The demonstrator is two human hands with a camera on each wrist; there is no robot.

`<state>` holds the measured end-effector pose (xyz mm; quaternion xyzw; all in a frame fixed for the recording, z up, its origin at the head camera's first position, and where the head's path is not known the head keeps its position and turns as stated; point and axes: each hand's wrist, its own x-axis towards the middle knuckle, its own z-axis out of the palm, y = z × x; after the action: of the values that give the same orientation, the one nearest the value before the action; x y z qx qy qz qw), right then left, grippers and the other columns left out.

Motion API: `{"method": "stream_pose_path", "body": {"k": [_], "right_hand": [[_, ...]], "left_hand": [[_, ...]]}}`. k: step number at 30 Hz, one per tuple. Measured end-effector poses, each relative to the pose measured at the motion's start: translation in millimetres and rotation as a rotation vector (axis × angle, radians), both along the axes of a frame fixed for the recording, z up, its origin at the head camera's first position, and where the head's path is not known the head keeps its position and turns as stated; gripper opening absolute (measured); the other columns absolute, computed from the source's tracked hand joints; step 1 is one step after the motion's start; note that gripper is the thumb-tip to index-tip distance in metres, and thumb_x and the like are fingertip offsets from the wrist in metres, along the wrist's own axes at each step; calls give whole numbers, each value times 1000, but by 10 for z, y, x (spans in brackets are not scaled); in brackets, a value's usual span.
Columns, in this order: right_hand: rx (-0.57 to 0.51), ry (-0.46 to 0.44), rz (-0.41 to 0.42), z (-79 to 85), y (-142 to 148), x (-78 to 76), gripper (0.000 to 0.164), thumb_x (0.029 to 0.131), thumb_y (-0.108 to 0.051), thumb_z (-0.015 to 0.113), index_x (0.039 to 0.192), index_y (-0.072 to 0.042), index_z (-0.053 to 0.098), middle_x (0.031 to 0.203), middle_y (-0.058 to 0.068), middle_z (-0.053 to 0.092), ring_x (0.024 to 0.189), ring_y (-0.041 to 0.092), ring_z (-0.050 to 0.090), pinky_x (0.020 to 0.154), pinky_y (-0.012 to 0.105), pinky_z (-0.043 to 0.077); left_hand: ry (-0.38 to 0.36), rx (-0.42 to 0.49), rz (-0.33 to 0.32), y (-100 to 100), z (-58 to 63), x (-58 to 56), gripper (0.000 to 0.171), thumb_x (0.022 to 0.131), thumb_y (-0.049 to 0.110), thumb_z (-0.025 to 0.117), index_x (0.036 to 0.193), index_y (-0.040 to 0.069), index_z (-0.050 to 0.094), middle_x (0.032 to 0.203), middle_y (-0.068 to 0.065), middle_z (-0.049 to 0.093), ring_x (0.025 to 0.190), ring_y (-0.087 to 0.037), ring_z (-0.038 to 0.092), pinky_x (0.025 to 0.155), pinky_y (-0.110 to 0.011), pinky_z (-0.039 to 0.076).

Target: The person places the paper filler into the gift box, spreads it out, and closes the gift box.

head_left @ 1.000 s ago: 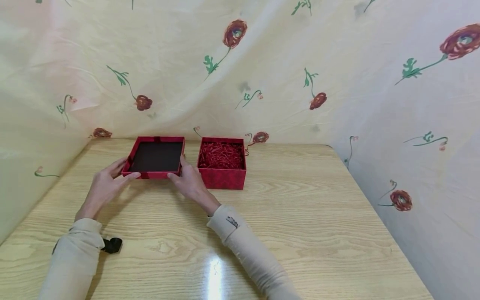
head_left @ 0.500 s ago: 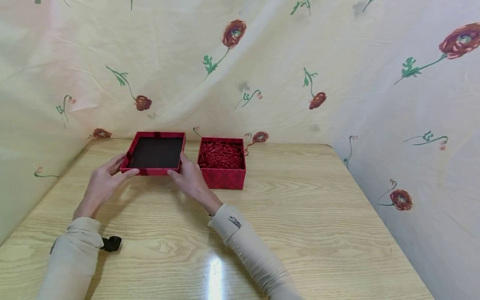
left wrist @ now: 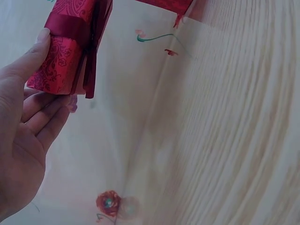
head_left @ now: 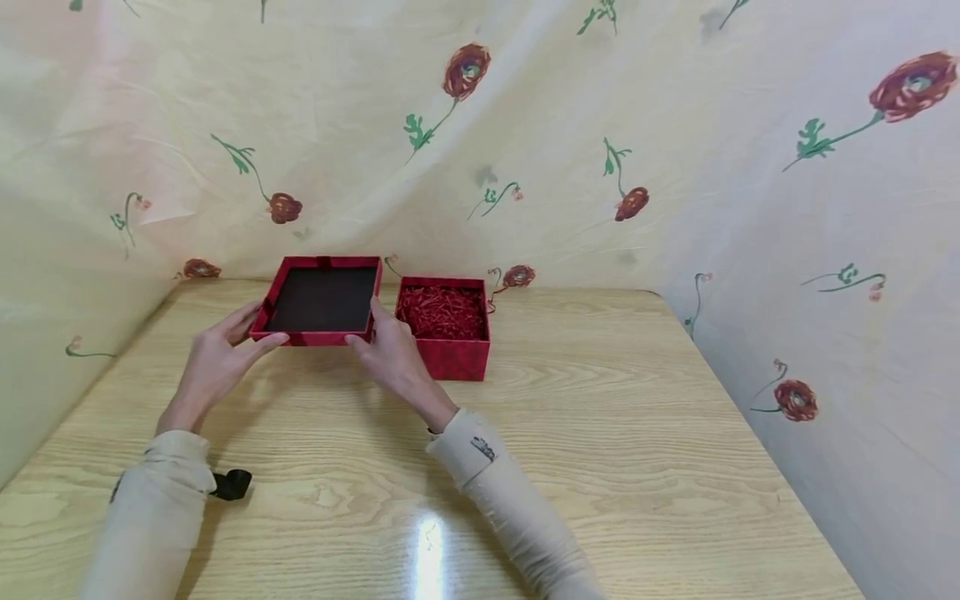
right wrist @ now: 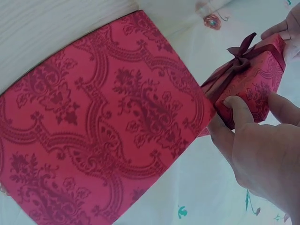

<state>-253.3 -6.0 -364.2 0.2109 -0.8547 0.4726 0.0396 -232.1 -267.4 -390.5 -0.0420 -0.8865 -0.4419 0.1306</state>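
Note:
A red box lid point(head_left: 322, 300) hangs above the table with its dark inside facing up. My left hand point(head_left: 210, 367) grips its left side, the thumb at the front corner. At the right side my right hand point(head_left: 396, 350) pinches the rim. Dark red ribbon and a bow point(right wrist: 239, 63) show on the lid's outer face in the right wrist view. Close to the right hand stands the red patterned box point(head_left: 453, 360), uncovered and filled with red paper shreds point(head_left: 442, 312). The right hand covers part of its left front edge in the head view.
The box stands near the back of the wood-grain table point(head_left: 600, 433). A flowered cloth point(head_left: 360, 150) hangs behind and along both sides. Beside the left sleeve a small black object point(head_left: 232, 485) shows, partly hidden by the cuff.
Both hands have raised the lid a little and carried it slightly to the right, toward the box. The box stays in place; the head view has shifted slightly.

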Motion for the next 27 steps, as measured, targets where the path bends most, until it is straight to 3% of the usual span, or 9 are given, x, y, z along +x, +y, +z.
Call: {"method": "stream_pose_path", "body": {"k": [6,10,12,14,17,27], "right_hand": [[-14,-4,-5,21,99,-11,70,100,-13,71,160,-3,37,127,13,70,80,6,59,68,18,48],[-29,14,-12,47,173,-18,67,99,-12,72,158,-3,41,109,11,74,68,7,52,60,19,43],[-36,17,-16,66,215,-19,68,99,-12,72,158,-3,40,94,9,71,59,9,45,55,21,38],[-38,17,-21,81,257,-20,69,99,-12,72,159,-3,38,82,5,65,56,8,41,52,21,36],[-50,-10,-16,91,325,-16,74,100,-12,71,162,-4,32,67,2,53,51,9,35,49,21,32],[-54,-28,-25,132,536,-27,75,100,-12,71,161,3,29,57,-1,45,48,9,36,47,21,33]], "left_hand": [[1,18,-9,95,25,-60,81,95,41,77,161,11,39,150,-18,49,134,-41,52,86,-11,43],[16,22,-21,172,47,-89,81,95,40,77,161,11,40,150,-18,50,135,-42,52,99,-33,50],[23,29,-29,216,55,-106,81,95,40,77,161,12,40,151,-18,49,135,-42,52,102,-47,49],[39,39,-37,264,63,-118,80,95,40,77,160,12,41,150,-17,50,134,-41,52,102,-54,47],[54,49,-47,329,66,-133,80,94,39,78,159,10,42,149,-17,51,134,-39,54,101,-54,47],[48,91,-81,520,117,-165,84,93,43,79,159,7,42,151,-21,49,136,-43,51,107,-60,41]]}}
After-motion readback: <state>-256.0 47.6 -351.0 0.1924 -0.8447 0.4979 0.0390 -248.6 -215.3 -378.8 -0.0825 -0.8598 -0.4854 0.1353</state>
